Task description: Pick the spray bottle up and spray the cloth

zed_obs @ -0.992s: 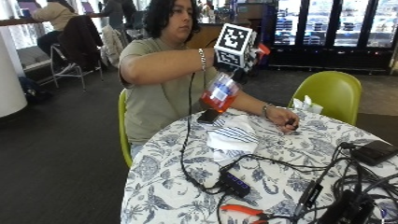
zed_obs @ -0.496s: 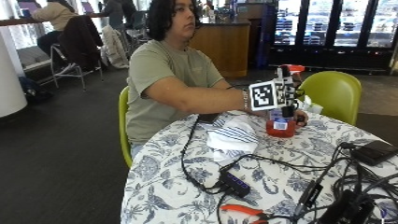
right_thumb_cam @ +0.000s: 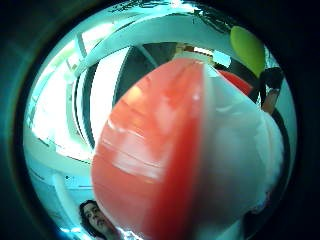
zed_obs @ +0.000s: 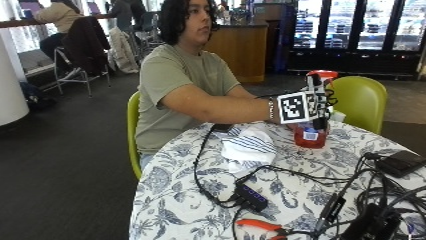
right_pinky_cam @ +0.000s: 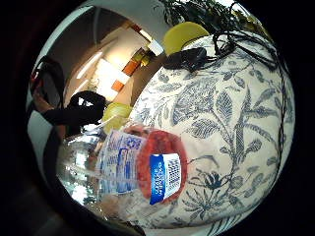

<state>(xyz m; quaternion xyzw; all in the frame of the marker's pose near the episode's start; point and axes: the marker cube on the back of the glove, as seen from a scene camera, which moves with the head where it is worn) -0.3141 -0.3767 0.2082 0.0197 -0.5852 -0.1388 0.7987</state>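
Bottle [zed_obs: 311, 134] upright on the table [zed_obs: 200, 210], red liquid low in it, base down on the floral covering in the little-finger palm view [right_pinky_cam: 147, 169]. Close against the right hand [zed_obs: 318, 102] at the neck and red-and-white spray head [right_thumb_cam: 185, 150], which fills the thumb-side view. Cannot tell whether fingers are wrapped round it; hidden behind the glove's gear. Cloth [zed_obs: 247, 145], white with dark stripes, crumpled just beside the bottle toward the person, near enough for the nozzle to reach with a short turn. Judged as set down standing so the liquid stays at the pickup tube. Black cables [zed_obs: 219, 185], a hub [zed_obs: 251, 196] and orange-handled pliers [zed_obs: 261, 226] toward the near edge.
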